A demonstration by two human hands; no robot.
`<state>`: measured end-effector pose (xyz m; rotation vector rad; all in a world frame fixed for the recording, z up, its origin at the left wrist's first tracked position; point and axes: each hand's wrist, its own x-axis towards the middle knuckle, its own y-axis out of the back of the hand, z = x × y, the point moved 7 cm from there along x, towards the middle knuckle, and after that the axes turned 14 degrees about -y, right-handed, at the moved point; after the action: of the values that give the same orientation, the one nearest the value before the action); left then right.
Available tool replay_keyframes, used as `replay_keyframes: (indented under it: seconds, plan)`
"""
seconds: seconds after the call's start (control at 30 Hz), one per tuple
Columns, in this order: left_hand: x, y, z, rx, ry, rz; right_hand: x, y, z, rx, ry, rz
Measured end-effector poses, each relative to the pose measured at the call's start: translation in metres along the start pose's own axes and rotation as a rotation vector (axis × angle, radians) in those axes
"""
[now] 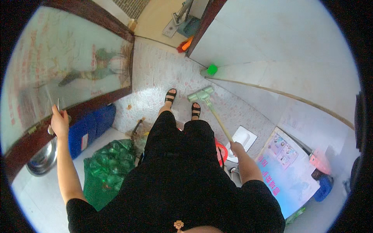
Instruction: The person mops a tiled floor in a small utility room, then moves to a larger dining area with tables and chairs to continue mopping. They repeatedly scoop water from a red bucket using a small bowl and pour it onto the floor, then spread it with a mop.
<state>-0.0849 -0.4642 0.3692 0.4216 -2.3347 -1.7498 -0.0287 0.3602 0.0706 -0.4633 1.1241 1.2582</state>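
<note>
My right hand (237, 149) is closed around the pale pole of a mop (219, 123). The mop's wide light-green head (200, 94) rests on the floor just ahead of my right foot. On the left, my left hand (60, 122) grips the edge of a brown-framed glass door (66, 72), next to its round knob (50, 130). A thin strip shows above the fingers, too small to identify. Faded reddish marks and a dark, blurred figure appear on the glass.
Behind the door are a blue container (93, 122), a metal basin (42, 158) and a green bag of bottles (112, 167). At right lie a white squat toilet (243, 141) and a printed board (285, 171). A green cup (212, 70) stands by the wall; an orange brush (186, 44) lies beyond.
</note>
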Motion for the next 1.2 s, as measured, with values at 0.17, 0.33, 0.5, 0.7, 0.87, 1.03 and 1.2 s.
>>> replay_keyframes:
  seconds: [0.17,0.33,0.5,0.7,0.87,1.03,1.2]
  plan:
    - [-0.002,0.011,0.016,-0.065,-0.05,0.103,-0.04,-0.02,-0.015,0.38,-0.055,-0.118]
    - [-0.001,0.014,0.026,-0.267,-0.066,-0.064,-0.102,-0.07,-0.054,1.149,-0.15,-0.566]
    - [0.014,0.045,0.049,-0.261,-0.072,0.049,-0.155,-0.082,-0.095,1.551,-0.201,-1.02]
    - [0.059,0.074,0.154,-0.329,-0.441,0.455,-0.124,-0.089,-0.181,1.918,-0.09,-1.221]
    - [0.055,-0.02,0.325,-1.324,-0.535,-0.434,-0.165,-0.039,-0.273,2.518,-0.343,-1.037]
    - [-0.027,-0.06,0.435,-1.037,-0.543,-1.249,-0.122,-0.069,-0.334,2.17,-0.064,-0.46]
    - [-0.021,-0.119,0.426,-0.694,-0.721,-1.389,-0.16,-0.095,-0.422,2.232,-0.373,-0.803]
